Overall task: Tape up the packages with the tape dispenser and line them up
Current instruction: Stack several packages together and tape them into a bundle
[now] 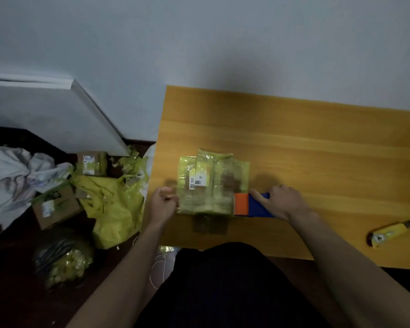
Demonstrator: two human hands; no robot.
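A package [212, 183] wrapped in yellow-green tape, with white barcode labels, stands on the wooden table [305, 143] near its front left. My right hand [282, 201] grips the blue handle of the tape dispenser [251, 204], whose orange head touches the package's right side. My left hand [163, 203] is against the package's left side with curled fingers; the blur hides whether it pinches the wrapping.
A yellow utility knife [388, 233] lies on the table at the front right. On the floor to the left are cardboard boxes [55, 207], another box [92, 164], crumpled yellow tape and bags [111, 209], a dark bag [62, 259] and white cloth [12, 171].
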